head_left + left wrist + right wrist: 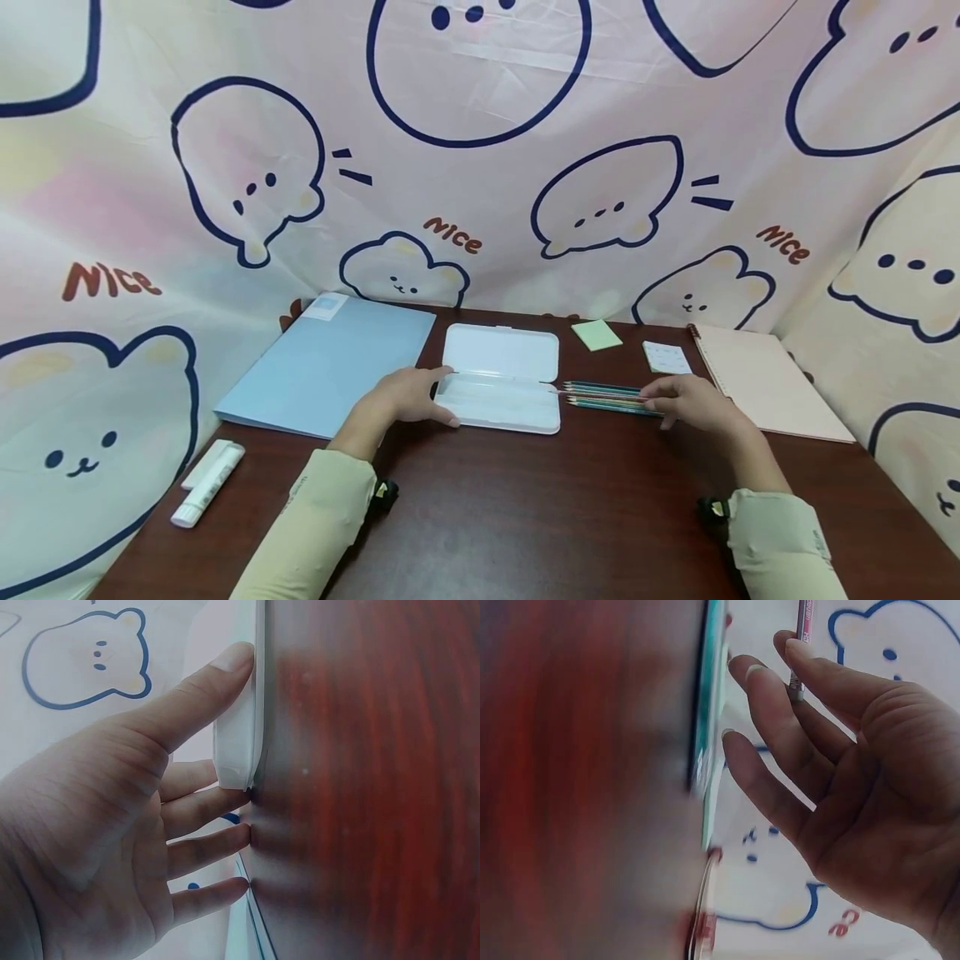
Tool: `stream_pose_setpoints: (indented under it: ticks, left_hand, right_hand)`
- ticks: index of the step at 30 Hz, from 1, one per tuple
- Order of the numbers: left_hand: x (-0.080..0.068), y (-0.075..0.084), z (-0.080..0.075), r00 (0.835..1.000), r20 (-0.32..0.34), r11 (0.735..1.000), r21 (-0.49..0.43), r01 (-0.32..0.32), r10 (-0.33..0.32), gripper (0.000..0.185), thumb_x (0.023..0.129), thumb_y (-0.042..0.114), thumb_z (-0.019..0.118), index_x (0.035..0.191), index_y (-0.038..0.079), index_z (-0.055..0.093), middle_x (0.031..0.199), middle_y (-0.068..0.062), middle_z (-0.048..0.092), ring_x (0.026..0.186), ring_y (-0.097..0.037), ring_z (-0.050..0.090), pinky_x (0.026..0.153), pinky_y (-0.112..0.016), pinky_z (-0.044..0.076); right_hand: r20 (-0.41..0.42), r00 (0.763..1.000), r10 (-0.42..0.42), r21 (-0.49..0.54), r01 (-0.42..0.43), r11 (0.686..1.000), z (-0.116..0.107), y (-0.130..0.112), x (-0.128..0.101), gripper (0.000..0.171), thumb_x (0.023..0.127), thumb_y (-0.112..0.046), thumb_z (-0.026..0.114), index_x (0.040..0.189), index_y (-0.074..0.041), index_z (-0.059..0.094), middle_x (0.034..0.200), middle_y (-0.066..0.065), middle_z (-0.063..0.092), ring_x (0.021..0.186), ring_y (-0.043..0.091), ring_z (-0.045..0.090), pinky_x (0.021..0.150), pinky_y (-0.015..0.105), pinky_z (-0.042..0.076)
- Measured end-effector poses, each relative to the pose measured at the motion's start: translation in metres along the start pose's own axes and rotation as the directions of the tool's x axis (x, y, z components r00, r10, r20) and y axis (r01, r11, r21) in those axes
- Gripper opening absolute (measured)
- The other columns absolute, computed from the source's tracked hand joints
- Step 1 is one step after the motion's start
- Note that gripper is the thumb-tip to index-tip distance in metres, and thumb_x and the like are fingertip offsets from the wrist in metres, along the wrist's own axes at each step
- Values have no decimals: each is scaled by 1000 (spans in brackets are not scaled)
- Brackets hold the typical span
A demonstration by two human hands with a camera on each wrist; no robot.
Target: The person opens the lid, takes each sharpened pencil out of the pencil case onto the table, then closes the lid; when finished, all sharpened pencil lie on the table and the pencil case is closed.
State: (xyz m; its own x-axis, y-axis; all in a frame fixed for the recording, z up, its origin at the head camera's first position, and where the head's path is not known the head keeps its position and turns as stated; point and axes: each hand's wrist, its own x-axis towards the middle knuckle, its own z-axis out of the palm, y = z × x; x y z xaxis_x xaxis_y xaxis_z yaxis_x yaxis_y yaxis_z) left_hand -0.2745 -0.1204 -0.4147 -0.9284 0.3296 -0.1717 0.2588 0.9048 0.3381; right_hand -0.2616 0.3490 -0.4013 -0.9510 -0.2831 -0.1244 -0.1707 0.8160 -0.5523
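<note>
An open white pencil case lies at the centre of the dark wooden tabletop, its lid flat toward 12 o'clock. The left hand rests at the case's 9 o'clock end, its grip spread, thumb on the edge and straight fingers against the tabletop beside the case's corner. At the case's 3 o'clock side lie a few teal pencils, points toward the case; the right hand lies over their far ends with loosely bent fingers, and in the right wrist view one pencil end shows between fingers, though whether the grip clamps it cannot be told. A blue folder lies at 9 o'clock of the case, a white glue stick toward 8 o'clock. A green sticky pad and a small white notepad lie toward 2 o'clock, a pink spiral notebook at 3 o'clock. The backdrop cloth, printed with bears, reads "nice".
</note>
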Motion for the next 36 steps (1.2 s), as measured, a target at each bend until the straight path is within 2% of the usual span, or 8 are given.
stream_pose_setpoints:
  ticks: [4, 7, 10, 13, 21, 28, 31, 36]
  left_hand:
    - [0, -1, 0, 1000, -3, 1000, -3, 9, -9, 96, 76, 60, 82, 155, 23, 44, 150, -9, 55, 135, -29, 52, 112, -52, 43]
    - [-1, 0, 0, 1000, 1, 1000, -8, 8, -8, 95, 76, 60, 82, 155, 23, 43, 150, -9, 55, 135, -29, 52, 112, -52, 42]
    - [-1, 0, 1, 1000, 3, 1000, -7, 4, -4, 95, 76, 60, 82, 155, 22, 44, 150, -10, 55, 134, -30, 52, 112, -53, 43]
    - [0, 0, 1, 1000, 1, 1000, -3, 2, -2, 96, 76, 60, 82, 155, 22, 44, 150, -10, 55, 134, -30, 53, 112, -53, 43]
    - [1, 0, 2, 1000, 1, 1000, -4, 0, 0, 97, 75, 61, 82, 155, 22, 43, 150, -10, 55, 134, -30, 53, 112, -53, 43]
    - [2, 0, 2, 1000, 4, 1000, 4, 4, -4, 97, 75, 62, 81, 156, 23, 42, 151, -9, 54, 136, -30, 51, 112, -53, 42]
    - [2, 0, 3, 1000, 0, 1000, 2, 1, -1, 98, 75, 63, 81, 156, 23, 42, 151, -9, 54, 136, -30, 52, 112, -53, 43]
    - [3, -2, 3, 1000, -1, 1000, -4, -6, 6, 97, 76, 63, 81, 156, 23, 42, 151, -9, 54, 136, -31, 52, 112, -53, 43]
  right_hand:
    - [-16, 999, 48, 2, -48, 999, -6, 11, -12, 27, 101, -26, 64, 118, -8, 74, 106, 9, 73, 71, 17, 66, 81, 37, 50]
    - [-18, 997, 79, 53, -78, 996, -11, 16, -18, 26, 100, -22, 65, 118, -5, 74, 101, 8, 73, 75, 19, 62, 73, 35, 51]
    - [9, 993, 118, 122, -118, 985, -12, 20, -22, 26, 98, -20, 66, 117, -3, 73, 95, 5, 71, 79, 19, 58, 65, 33, 52]
    - [46, 990, 131, 144, -136, 980, -11, 24, -22, 26, 98, -19, 67, 118, -3, 73, 90, 3, 72, 80, 18, 58, 62, 32, 52]
    - [48, 995, 89, 44, -92, 995, -8, 28, -18, 23, 97, -18, 66, 112, -3, 74, 85, 3, 72, 77, 18, 61, 62, 34, 54]
    - [5, 993, 120, -55, -120, 991, -8, 29, -18, 13, 96, -20, 69, 99, -8, 73, 85, 2, 68, 69, 18, 58, 64, 33, 50]
    - [-9, 993, 121, -59, -121, 991, -6, 29, -17, 12, 94, -19, 71, 97, -8, 71, 87, 3, 67, 68, 18, 57, 62, 33, 49]
    - [-8, 990, 138, -11, -138, 990, -2, 26, -15, 15, 92, -17, 74, 95, -5, 64, 85, 4, 61, 67, 18, 56, 59, 33, 49]
